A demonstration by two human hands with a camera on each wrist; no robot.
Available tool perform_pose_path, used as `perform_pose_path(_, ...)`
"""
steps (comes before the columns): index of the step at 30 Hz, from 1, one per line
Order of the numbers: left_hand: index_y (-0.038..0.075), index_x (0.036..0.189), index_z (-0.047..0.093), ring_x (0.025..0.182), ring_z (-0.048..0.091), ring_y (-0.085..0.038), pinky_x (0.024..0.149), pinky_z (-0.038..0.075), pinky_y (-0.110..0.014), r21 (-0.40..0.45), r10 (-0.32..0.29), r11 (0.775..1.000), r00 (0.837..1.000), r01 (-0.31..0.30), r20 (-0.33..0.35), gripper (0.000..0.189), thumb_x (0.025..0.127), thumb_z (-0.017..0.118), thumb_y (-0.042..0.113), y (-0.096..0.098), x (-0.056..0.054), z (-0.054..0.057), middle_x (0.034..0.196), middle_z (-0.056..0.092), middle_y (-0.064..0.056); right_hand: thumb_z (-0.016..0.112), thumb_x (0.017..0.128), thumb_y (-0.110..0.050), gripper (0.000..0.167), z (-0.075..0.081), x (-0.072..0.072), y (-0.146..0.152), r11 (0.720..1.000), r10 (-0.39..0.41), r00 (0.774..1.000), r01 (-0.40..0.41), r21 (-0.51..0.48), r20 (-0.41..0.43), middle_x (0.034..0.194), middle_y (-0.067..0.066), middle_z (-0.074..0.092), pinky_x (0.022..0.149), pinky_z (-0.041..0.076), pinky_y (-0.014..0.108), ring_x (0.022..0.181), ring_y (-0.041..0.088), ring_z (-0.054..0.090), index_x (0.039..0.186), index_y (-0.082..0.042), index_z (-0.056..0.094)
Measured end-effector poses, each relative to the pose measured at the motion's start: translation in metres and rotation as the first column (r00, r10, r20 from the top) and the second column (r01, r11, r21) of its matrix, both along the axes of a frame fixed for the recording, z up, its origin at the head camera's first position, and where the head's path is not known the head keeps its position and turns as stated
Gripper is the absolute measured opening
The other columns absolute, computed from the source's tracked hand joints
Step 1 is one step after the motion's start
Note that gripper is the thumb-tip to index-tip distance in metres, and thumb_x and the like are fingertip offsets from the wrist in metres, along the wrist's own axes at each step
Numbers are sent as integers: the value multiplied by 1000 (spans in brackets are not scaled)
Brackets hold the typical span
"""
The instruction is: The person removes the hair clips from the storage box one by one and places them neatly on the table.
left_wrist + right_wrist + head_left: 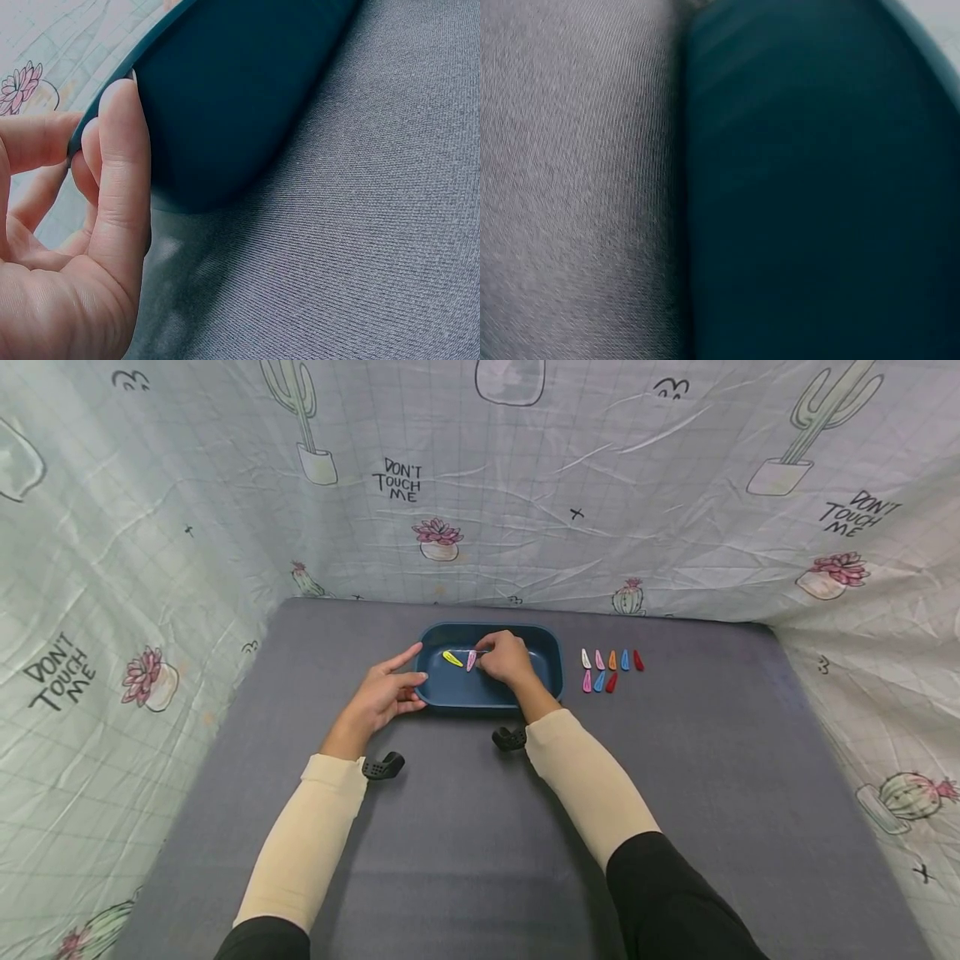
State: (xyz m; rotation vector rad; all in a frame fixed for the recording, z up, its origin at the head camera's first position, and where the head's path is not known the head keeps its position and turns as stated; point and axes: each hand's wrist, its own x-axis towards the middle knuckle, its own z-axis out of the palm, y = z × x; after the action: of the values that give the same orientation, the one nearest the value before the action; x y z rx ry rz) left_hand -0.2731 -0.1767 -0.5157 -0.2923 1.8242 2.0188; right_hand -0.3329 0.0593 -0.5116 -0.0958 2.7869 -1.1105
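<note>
In the head view a dark blue rectangular tray (487,700) stands on the grey cloth. My left hand (377,695) holds its left end, thumb over the rim; the left wrist view shows fingers against the tray's outer wall (225,97). Over the tray's middle, my right hand (506,658) has curled fingers pointing down. A thin pale sliver shows at its fingertips, seemingly a hair clip mostly hidden by the hand. Beside it in the tray lie a pink hair clip (471,661) and a yellow hair clip (452,658). The right wrist view shows only the tray's side (817,187) and cloth.
Right of the tray, hair clips lie in two rows, among them a white clip (586,657), an orange clip (612,660) and a dark red clip (638,661). Printed curtains (517,543) surround the grey cloth-covered table (450,843) at the back and sides.
</note>
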Motion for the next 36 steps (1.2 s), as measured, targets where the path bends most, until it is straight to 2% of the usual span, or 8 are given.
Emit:
perform_pose_path(4,42,154,50,62,57,-12,65,63,-30,3,5,1000,1000,-5,-3,66,100,69,9,0,1,0,97,58,-5,69,91,-12,36,-1,-4,-3,995,46,999,-46,90,11,142,10,67,90,52,43,111,29,59,125,-19,77)
perform_pose_path(7,42,153,51,62,57,-12,65,63,-30,8,5,1000,1000,-5,2,66,100,69,9,1,1,0,96,59,-5,72,92,-16,34,-1,-5,-4,987,63,998,-65,145,18,143,9,67,95,53,45,116,30,61,125,-21,78)
perform_pose_path(11,43,153,52,62,57,-12,65,63,-30,8,8,1000,1000,-8,3,65,100,69,10,1,0,-1,95,59,-5,77,93,-23,22,-1,-6,-7,981,53,998,-56,186,19,132,9,70,95,56,47,111,31,65,115,-21,79)
perform_pose_path(16,43,153,50,63,57,-12,66,63,-29,-1,4,1000,1000,-4,-8,65,100,69,12,0,-1,0,96,58,-5,79,92,-24,10,-1,-6,-8,982,36,999,-36,185,4,114,8,73,84,55,43,94,27,63,98,-16,79)
perform_pose_path(19,44,153,50,63,57,-13,67,63,-30,-4,1,1000,1000,-1,-5,65,100,70,11,0,0,-1,98,58,-6,78,93,-22,10,-2,-6,-7,983,31,1000,-30,180,-4,100,6,74,78,53,40,87,24,62,88,-13,78)
perform_pose_path(23,44,153,51,63,57,-12,66,63,-30,-6,2,1000,1000,-2,-4,65,100,70,11,1,-1,-1,97,57,-6,71,95,-19,19,-4,-7,-5,984,24,1000,-22,178,-13,87,3,75,67,48,33,76,20,60,78,-13,79)
perform_pose_path(28,44,153,50,62,57,-12,66,63,-30,-12,-2,1000,1000,2,-12,65,100,69,11,1,-1,-1,96,58,-4,69,95,-18,24,-5,-8,-5,984,3,1000,-2,176,-8,78,1,74,60,43,28,68,17,56,73,-13,78)
perform_pose_path(36,43,154,50,63,57,-12,66,63,-30,-11,5,1000,1000,-5,-5,66,100,69,10,0,-1,-1,98,58,-5,76,91,-22,20,-3,-8,-7,977,-29,1000,29,212,-4,78,0,75,67,49,32,75,18,62,74,-14,80)
